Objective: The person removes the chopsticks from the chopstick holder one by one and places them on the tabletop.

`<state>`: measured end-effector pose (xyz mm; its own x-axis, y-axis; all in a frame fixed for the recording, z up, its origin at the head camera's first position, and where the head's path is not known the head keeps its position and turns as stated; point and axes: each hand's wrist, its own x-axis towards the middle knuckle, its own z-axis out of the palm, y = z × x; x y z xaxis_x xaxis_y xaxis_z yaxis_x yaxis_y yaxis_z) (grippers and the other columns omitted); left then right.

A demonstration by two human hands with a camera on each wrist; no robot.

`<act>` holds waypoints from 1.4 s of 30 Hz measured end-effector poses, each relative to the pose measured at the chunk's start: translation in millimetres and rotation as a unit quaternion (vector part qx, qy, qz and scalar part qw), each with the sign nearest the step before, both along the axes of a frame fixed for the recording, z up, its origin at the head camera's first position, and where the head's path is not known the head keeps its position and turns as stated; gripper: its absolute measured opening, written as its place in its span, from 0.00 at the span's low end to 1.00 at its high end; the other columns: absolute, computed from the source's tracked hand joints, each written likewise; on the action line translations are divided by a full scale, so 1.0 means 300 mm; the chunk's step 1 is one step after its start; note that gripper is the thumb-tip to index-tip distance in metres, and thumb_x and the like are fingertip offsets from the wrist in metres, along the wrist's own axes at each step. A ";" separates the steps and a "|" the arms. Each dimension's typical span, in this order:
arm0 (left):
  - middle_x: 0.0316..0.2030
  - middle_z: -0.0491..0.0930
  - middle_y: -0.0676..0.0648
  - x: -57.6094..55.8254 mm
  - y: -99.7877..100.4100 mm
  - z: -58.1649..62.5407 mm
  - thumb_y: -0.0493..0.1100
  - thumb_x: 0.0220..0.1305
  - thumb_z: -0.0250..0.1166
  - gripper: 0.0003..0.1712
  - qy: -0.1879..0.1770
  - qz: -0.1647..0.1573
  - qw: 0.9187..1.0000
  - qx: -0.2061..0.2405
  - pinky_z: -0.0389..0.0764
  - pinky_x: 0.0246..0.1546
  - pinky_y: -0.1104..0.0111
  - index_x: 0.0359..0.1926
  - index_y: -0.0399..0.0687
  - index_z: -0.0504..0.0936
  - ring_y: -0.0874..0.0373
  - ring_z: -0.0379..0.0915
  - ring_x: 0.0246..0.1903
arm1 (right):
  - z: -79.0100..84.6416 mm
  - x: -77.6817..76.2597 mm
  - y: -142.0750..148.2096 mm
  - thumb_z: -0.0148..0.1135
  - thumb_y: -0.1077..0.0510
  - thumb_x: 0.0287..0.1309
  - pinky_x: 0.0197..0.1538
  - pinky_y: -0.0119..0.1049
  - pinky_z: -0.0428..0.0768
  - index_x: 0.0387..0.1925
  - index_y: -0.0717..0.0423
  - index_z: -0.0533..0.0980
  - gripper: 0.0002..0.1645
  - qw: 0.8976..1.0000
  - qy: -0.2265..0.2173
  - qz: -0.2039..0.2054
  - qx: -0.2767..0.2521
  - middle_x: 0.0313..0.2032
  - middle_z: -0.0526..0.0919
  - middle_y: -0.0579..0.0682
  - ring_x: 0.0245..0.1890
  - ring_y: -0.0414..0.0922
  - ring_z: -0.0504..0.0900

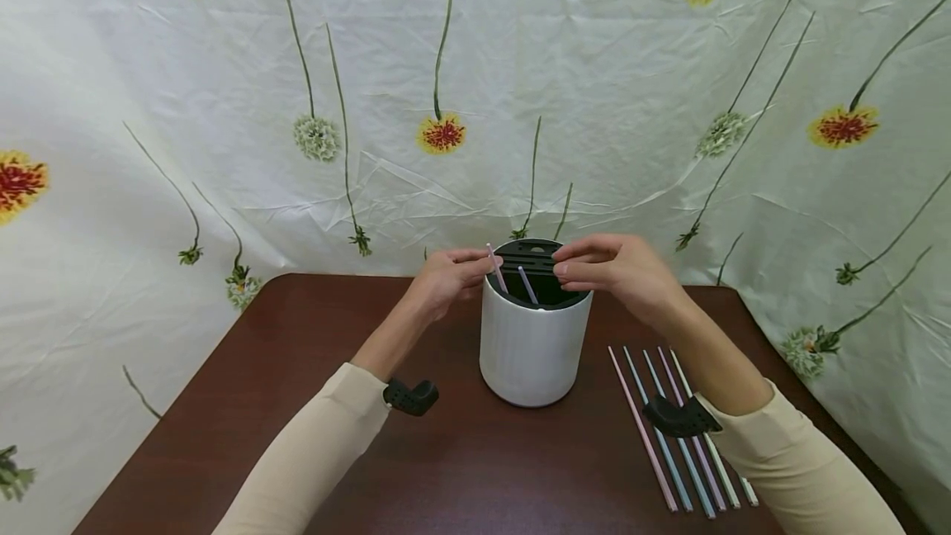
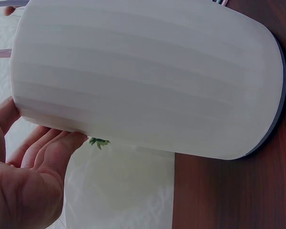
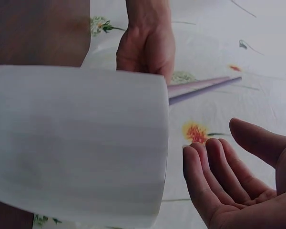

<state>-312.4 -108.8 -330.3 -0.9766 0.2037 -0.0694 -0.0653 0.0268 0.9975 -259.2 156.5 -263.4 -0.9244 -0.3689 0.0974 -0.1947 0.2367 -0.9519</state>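
Note:
A white cylindrical container (image 1: 529,353) with a black slotted top insert (image 1: 533,257) stands upright on the table. Inside its open front compartment lean two thin sticks, one pink (image 1: 499,272) and one purple (image 1: 526,281). My left hand (image 1: 448,277) grips the container's rim from the left, its fingers along the outer wall in the left wrist view. On the other side, my right hand (image 1: 620,273) hovers by the right rim. In the right wrist view, the fingers (image 3: 219,176) of that hand are loosely bent, apart from the container, with nothing between them.
Several thin pastel sticks (image 1: 687,452) lie side by side on the brown table (image 1: 475,469), right of the container and partly under my right forearm. A flower-printed white cloth (image 1: 594,64) hangs behind the table. Each wrist wears a black band.

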 end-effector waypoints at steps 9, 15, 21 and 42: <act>0.59 0.83 0.41 -0.002 0.002 -0.003 0.46 0.71 0.66 0.22 0.002 0.004 1.000 -0.004 0.73 0.66 0.50 0.62 0.42 0.82 0.46 0.77 0.63 | -0.004 0.020 -0.061 0.74 0.55 0.57 0.57 0.33 0.79 0.54 0.61 0.82 0.24 1.000 0.006 -0.001 0.029 0.47 0.90 0.53 0.52 0.40 0.86; 0.58 0.83 0.43 0.003 0.004 0.002 0.47 0.70 0.67 0.21 -0.003 0.013 1.000 -0.013 0.77 0.63 0.53 0.59 0.44 0.84 0.48 0.79 0.61 | -0.014 0.026 -0.086 0.76 0.55 0.55 0.58 0.37 0.79 0.52 0.55 0.83 0.22 0.999 -0.007 0.008 0.032 0.48 0.89 0.52 0.53 0.43 0.86; 0.58 0.83 0.42 0.002 0.002 0.001 0.47 0.70 0.67 0.20 -0.002 0.014 1.000 -0.011 0.76 0.65 0.52 0.58 0.43 0.85 0.47 0.79 0.60 | -0.034 0.024 -0.096 0.76 0.56 0.55 0.57 0.38 0.80 0.53 0.54 0.83 0.23 0.999 0.001 0.016 0.038 0.53 0.87 0.58 0.53 0.44 0.85; 0.59 0.83 0.44 0.000 -0.002 -0.003 0.48 0.70 0.67 0.21 0.000 0.009 1.000 -0.021 0.77 0.64 0.54 0.60 0.45 0.84 0.48 0.78 0.62 | -0.036 0.019 -0.111 0.75 0.60 0.56 0.48 0.33 0.80 0.46 0.60 0.84 0.16 1.000 0.022 -0.011 -0.009 0.36 0.89 0.43 0.44 0.41 0.85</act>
